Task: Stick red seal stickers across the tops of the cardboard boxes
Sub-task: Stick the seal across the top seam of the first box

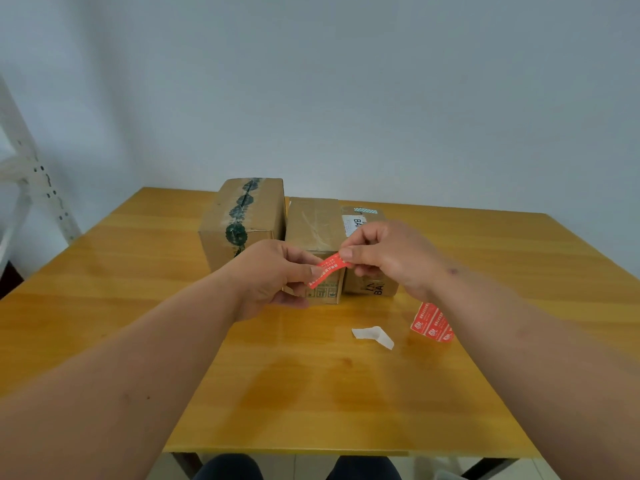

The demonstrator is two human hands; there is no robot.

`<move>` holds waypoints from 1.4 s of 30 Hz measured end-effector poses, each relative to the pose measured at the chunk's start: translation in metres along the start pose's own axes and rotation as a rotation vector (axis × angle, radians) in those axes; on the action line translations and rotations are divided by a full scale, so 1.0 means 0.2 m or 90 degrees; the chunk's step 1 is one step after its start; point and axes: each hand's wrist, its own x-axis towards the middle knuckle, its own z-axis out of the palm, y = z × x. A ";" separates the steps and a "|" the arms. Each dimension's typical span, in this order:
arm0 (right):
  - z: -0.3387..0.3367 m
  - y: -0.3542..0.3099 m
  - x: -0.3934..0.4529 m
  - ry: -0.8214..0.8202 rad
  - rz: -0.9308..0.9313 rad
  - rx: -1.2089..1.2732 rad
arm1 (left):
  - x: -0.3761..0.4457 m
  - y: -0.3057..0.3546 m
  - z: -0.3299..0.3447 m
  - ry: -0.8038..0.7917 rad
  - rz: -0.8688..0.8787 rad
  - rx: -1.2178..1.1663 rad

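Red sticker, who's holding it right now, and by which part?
Both hands hold the sticker: the left hand pinches its lower end, the right hand its upper end.

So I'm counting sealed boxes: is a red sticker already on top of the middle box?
No, the middle box shows only clear tape on top; the red sticker is held between both hands in front of it.

Three boxes (313, 233) side by side near the table's (138, 306) far edge; paper scrap (373, 336) and sticker sheet (433, 323) nearer, right.
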 end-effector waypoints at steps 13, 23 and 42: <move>0.14 -0.29 0.26 0.079 -0.129 -0.055 | -0.04 0.15 -0.33 0.194 0.090 -0.108; 0.32 -0.39 0.41 -0.022 -0.185 -0.172 | 0.03 0.15 -0.44 0.207 0.077 -0.045; 0.38 -0.34 0.70 0.066 -0.007 0.044 | 0.12 0.05 -0.62 0.292 -0.030 0.143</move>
